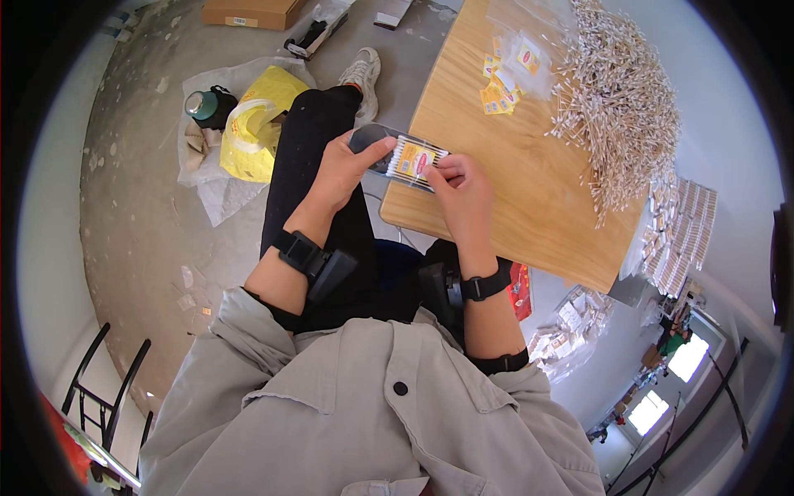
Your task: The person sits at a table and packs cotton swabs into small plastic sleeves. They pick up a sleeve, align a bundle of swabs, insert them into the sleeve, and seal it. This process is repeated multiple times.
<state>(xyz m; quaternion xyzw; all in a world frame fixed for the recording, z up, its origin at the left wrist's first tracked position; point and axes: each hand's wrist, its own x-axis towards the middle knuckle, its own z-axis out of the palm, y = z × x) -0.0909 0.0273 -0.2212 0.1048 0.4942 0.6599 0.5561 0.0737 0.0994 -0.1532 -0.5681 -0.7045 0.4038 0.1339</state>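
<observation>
Both hands hold a clear plastic bag of cotton swabs (399,160), with a yellow card (412,154) lying over the swabs inside. My left hand (341,169) grips the bag's left part, its thumb stretched across the plastic next to the swabs. My right hand (463,188) pinches the right end, thumb close to the card's edge and fingers curled. The bag is above my lap and overlaps the near left corner of the wooden table (513,198).
A big heap of loose cotton swabs (620,99) covers the table's far right. Yellow cards (499,93) and clear bags (529,62) lie beside it. Packed swabs (686,223) are stacked past the right edge. A yellow bag (256,132) and a bottle (200,105) sit on the floor, left.
</observation>
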